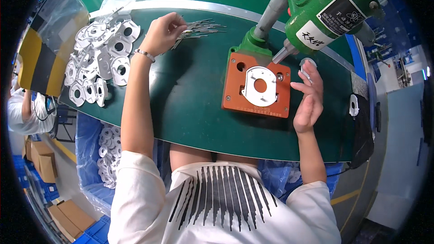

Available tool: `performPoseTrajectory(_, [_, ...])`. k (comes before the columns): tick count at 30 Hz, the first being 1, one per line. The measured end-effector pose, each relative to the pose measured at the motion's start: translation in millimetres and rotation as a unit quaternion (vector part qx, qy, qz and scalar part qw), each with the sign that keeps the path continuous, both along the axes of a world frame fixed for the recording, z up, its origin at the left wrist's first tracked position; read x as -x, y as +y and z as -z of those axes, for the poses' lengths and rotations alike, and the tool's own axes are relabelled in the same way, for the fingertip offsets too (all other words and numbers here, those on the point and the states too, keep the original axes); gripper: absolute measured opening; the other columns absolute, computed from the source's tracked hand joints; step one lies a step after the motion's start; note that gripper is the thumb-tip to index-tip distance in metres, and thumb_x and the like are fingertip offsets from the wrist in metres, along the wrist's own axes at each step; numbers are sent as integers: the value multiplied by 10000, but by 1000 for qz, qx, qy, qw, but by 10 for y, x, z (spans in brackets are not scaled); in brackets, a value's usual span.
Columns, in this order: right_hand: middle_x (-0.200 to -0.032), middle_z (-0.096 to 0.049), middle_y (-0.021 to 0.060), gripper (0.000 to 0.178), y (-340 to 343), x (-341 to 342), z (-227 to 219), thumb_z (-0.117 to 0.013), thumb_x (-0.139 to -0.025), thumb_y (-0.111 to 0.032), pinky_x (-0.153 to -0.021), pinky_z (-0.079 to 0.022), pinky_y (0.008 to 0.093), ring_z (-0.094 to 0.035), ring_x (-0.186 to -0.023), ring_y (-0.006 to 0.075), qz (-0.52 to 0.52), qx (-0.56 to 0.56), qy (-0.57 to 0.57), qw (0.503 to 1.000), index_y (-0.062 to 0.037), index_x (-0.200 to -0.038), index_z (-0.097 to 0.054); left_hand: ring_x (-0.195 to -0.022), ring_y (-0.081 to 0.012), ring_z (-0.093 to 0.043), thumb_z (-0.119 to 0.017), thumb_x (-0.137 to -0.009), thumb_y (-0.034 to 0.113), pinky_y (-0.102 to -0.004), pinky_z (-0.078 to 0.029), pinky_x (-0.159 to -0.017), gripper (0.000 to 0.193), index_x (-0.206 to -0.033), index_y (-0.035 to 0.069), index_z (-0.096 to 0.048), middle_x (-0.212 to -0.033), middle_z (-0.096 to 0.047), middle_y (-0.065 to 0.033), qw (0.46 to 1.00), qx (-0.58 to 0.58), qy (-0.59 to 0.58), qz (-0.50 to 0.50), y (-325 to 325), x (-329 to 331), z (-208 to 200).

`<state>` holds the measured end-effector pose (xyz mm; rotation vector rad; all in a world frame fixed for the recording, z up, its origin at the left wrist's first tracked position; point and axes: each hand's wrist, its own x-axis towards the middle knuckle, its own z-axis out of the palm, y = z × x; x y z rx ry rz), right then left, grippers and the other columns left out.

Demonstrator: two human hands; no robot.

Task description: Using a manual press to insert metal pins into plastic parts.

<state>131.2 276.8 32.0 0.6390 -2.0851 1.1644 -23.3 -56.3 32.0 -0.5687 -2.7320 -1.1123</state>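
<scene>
My left hand (pixel 163 34) is at the near edge of a loose heap of thin metal pins (pixel 203 28). Its fingers are curled together in a pinch; whatever lies between the tips is too small to make out. A white plastic part (pixel 252 86) with a round central hole lies flat on the orange fixture block (pixel 233 101). Just right of that block is my right hand (pixel 309 101), fingers spread apart and stretched out. Behind its fingertips shows a white rounded piece (pixel 306 65), partly hidden; I cannot tell whether the hand touches it.
Above the block leans a green press (pixel 312 9) on a metal column. White plastic parts (pixel 97 56) are heaped on the left of the green table (pixel 190 104). Another white part (pixel 354 105) lies at the right edge. A blue-lined bin (pixel 88 153) of parts stands below.
</scene>
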Motion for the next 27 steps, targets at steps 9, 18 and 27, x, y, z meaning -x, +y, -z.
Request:
performPoseTrajectory(9, [-1280, -447, 183, 316, 4, -21, -24, -432, -858, -190, -973, -358, 416, -435, -1186, 300, -4, -14, -21, 1000, -9, -1070, -579, -683, -42, -486, -563, -874, 127, -185, -423, -619, 159, -960, -6, -574, -806, -570, 12, 931, -306, -116, 160, 386, -188, -127])
performPoseTrajectory(18, [-1362, -338, 184, 512, -82, 125, 0, -620, -756, -186, -1010, -302, 401, -383, -1225, 324, -91, -23, -164, 982, -41, -1224, -474, -774, -49, -528, -585, -856, 89, -193, -432, -701, 97, -905, 7, -599, -856, -610, -2, 941, -243, 6, 237, 1052, -520, -214])
performPoseTrajectory(27, [-1337, -347, 203, 474, -61, 113, 80, -614, -751, -142, -1021, -278, 404, -363, -1237, 322, -103, 16, -199, 974, -74, -1206, -499, -563, -68, -545, -630, -790, 38, -213, -452, -523, 74, -848, -2, -605, -664, -598, -51, 947, -227, 36, 225, 1285, -760, -207])
